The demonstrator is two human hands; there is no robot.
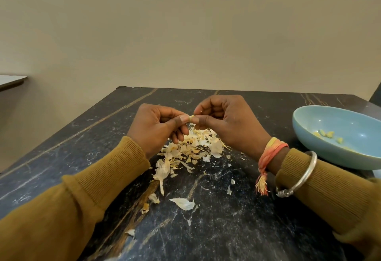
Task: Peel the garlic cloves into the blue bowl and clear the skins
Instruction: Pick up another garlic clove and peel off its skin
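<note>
My left hand (158, 125) and my right hand (228, 120) meet above the table, fingertips together. Between them they pinch a small pale garlic clove (191, 118), mostly hidden by the thumbs and fingers. Directly beneath the hands lies a heap of papery garlic skins (192, 148). The blue bowl (321, 151) stands to the right of my right wrist and holds a few peeled yellowish cloves (327, 135).
Loose skin scraps (183, 203) are scattered on the dark marbled table (226, 229) toward me. A wall rises behind the table's far edge. A pale ledge (11, 80) shows at far left.
</note>
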